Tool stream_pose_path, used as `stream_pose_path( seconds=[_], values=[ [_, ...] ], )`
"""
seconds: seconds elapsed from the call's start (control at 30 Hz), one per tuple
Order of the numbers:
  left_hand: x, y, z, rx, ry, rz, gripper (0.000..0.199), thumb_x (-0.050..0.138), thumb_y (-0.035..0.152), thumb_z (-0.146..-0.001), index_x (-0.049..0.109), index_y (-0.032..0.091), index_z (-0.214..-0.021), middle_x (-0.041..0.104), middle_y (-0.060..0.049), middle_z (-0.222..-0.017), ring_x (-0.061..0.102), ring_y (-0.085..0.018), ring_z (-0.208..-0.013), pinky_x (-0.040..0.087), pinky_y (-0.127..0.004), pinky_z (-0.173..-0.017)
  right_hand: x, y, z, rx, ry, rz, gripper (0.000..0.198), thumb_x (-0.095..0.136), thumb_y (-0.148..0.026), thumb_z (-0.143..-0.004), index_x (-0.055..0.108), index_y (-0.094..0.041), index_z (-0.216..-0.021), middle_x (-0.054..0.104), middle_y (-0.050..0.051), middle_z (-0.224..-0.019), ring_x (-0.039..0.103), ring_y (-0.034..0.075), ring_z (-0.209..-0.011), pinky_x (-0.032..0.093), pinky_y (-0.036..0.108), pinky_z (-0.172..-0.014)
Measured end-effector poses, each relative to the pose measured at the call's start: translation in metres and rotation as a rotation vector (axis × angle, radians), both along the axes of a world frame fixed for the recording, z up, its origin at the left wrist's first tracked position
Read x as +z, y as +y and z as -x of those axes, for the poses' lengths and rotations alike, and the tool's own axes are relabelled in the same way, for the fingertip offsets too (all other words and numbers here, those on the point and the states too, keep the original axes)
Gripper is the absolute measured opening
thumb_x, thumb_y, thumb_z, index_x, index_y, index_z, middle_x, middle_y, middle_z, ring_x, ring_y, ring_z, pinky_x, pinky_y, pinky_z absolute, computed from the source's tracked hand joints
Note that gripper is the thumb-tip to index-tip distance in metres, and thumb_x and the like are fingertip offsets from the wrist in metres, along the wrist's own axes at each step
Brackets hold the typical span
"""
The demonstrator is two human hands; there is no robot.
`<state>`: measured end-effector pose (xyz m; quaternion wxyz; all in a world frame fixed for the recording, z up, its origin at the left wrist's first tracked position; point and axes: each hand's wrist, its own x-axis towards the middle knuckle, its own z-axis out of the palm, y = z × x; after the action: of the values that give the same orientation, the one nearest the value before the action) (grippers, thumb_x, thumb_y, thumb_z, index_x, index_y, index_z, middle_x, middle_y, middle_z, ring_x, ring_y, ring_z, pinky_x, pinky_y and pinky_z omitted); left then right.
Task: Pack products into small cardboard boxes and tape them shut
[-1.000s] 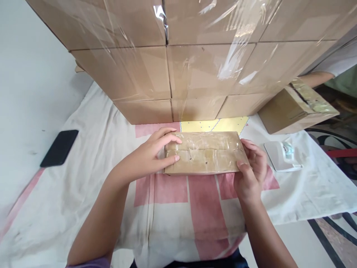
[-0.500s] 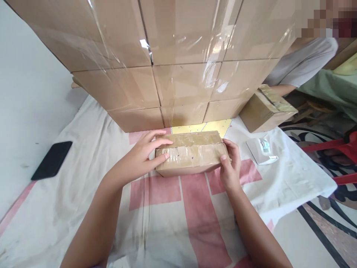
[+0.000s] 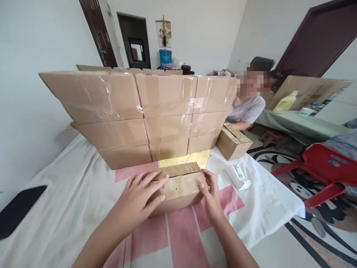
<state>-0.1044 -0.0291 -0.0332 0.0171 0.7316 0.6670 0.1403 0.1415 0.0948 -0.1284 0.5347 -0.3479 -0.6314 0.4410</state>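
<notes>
A small brown cardboard box (image 3: 178, 191), with shiny tape across its top, sits in front of me on the cloth-covered table. My left hand (image 3: 143, 191) grips its left end, fingers over the top and thumb along the near edge. At the other end, my right hand (image 3: 210, 190) holds the corner between thumb and curled fingers; some fingertips are hidden behind it. A dark slit runs along the box's top seam. To the right of my right hand stands a white tape dispenser (image 3: 237, 178).
A wall of taped cartons (image 3: 167, 111) rises just behind the box. Right of it, a person (image 3: 247, 109) sits by another taped box (image 3: 234, 143). A black flat device (image 3: 21, 208) lies far left. Beyond the table's right edge is a red plastic chair (image 3: 329, 163).
My view has tipped upward, bringing the room behind the cartons into sight. Both hands stay on the box, which looks turned slightly. My left fingers have shifted a little over its top.
</notes>
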Motion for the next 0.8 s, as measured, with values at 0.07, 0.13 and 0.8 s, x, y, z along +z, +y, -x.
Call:
stream_pose_path(
  seconds=[0.07,0.13,0.8],
  values=[
    [-0.004,0.001,0.000,0.002,0.029,-0.012,0.044,0.046,0.049,-0.101,0.051,0.045,-0.144,0.047,0.004,-0.155,0.044,-0.032,-0.138,0.043,-0.054,-0.107,0.000,0.000,0.000,0.005,-0.003,0.016,0.042,0.062,-0.048,-0.092,0.055,-0.029,-0.129,0.057,0.009,-0.136,0.053,0.029,-0.128,0.048,0.044,-0.104],
    [-0.008,0.001,0.001,0.005,0.049,-0.020,0.043,0.046,0.051,-0.100,0.053,0.046,-0.142,0.046,0.004,-0.156,0.044,-0.033,-0.139,0.044,-0.054,-0.105,0.000,0.000,0.000,0.016,-0.013,0.046,0.042,0.061,-0.049,-0.093,0.055,-0.028,-0.129,0.057,0.009,-0.135,0.052,0.029,-0.129,0.048,0.044,-0.104],
    [-0.025,0.017,-0.019,0.020,0.010,-0.200,0.031,0.042,0.042,-0.102,0.069,0.036,-0.114,0.057,0.007,-0.146,0.042,-0.033,-0.142,0.044,-0.056,-0.105,-0.006,0.005,-0.003,0.073,-0.056,0.023,0.037,0.055,-0.049,-0.094,0.057,-0.027,-0.123,0.061,0.007,-0.130,0.055,0.027,-0.124,0.045,0.037,-0.102]
  ],
)
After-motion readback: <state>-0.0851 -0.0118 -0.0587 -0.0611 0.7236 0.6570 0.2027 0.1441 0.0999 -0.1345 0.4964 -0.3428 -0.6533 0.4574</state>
